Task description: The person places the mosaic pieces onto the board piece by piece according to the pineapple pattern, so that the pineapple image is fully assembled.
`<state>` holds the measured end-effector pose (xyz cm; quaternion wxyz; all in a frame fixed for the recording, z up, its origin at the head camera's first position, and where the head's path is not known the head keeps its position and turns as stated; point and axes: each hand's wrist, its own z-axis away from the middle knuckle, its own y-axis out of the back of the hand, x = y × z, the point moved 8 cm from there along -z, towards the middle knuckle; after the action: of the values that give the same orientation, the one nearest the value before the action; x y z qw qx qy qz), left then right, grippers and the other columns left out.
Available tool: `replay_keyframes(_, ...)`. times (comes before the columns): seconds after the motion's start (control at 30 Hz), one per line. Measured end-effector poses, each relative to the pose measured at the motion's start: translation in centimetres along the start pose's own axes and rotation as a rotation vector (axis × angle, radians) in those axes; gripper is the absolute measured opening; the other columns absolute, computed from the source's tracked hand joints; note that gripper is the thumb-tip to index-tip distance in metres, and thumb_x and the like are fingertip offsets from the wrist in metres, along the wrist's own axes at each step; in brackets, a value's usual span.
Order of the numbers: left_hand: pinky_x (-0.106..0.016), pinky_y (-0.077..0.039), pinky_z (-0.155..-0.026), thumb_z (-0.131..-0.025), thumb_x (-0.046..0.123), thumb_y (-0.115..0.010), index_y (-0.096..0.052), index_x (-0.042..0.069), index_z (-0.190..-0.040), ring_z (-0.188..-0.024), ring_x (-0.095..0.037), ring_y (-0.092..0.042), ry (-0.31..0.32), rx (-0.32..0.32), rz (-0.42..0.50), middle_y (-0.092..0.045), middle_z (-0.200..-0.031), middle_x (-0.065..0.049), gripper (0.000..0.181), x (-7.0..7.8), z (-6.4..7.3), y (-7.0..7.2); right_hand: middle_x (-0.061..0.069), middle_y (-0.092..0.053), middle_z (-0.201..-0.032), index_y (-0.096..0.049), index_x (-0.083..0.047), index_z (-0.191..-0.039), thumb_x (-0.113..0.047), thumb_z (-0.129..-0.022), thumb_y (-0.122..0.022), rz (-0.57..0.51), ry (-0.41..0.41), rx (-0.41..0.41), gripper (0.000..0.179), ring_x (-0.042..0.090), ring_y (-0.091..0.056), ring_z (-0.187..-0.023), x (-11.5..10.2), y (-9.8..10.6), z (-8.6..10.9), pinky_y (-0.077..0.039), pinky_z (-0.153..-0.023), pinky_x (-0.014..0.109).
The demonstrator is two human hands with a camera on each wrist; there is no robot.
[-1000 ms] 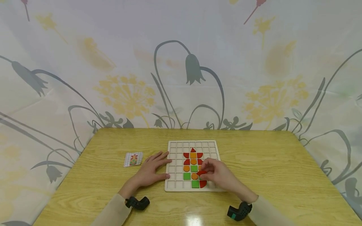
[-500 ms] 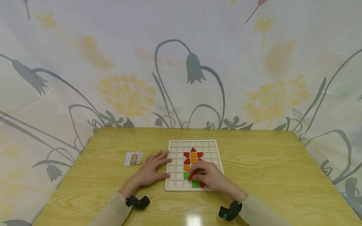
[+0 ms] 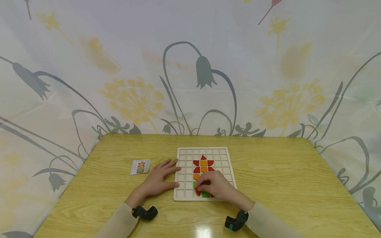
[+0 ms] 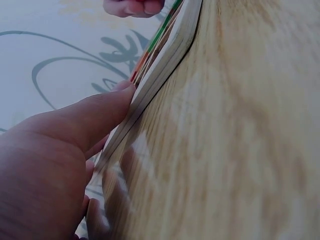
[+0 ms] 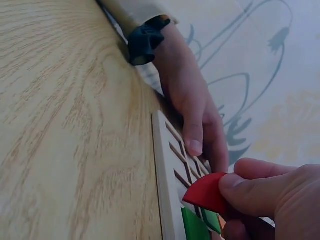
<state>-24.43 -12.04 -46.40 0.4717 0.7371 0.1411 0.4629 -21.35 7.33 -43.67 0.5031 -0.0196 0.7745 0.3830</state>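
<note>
My right hand (image 3: 218,185) pinches a red quarter-circle tile (image 5: 206,194) between thumb and fingers, over the lower part of a white grid board (image 3: 184,198). In the head view the tile lies just left of a green square (image 3: 205,194) in the bottom row; whether it touches the board is unclear. My left hand (image 3: 159,178) rests flat beside the board, fingertips and thumb against its left edge. Orange, green and red tiles form a figure up the board's middle, topped by a red triangle (image 3: 203,157). The right hand hides part of it.
A small printed card (image 3: 140,167) with a coloured figure on a grid lies left of the left hand. The wooden table (image 3: 268,165) extends on both sides and ends at a patterned cloth backdrop (image 3: 134,66).
My right hand has moved left and slightly down across the board with the red tile, from the figure's right side to its lower left. The left hand has stayed in place.
</note>
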Motion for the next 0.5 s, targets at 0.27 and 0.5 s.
replay_keyframes(0.27, -0.067, -0.014, -0.112, -0.093, 0.049, -0.067, -0.057, 0.021, -0.143, -0.15, -0.03, -0.019, 0.007, -0.005, -0.004, -0.031, -0.161, -0.001, 0.058, -0.2, 0.0, -0.1, -0.01, -0.071, -0.092, -0.079, -0.014, -0.09, -0.002, -0.089, -0.073, 0.057, 0.041, -0.03, 0.014, 0.005, -0.063, -0.087, -0.6, -0.8, 0.0, -0.053, -0.077, 0.025)
replay_keyframes(0.5, -0.068, -0.014, -0.111, -0.093, 0.047, -0.067, -0.058, 0.02, -0.142, -0.149, -0.032, -0.019, -0.006, 0.004, 0.002, -0.032, -0.161, -0.003, 0.057, 0.0, 0.0, -0.1, -0.012, -0.071, -0.095, -0.079, -0.017, -0.092, -0.006, -0.089, -0.075, 0.161, 0.078, -0.073, 0.011, 0.004, -0.062, -0.091, -0.6, -1.4, 0.1, -0.052, -0.083, 0.028)
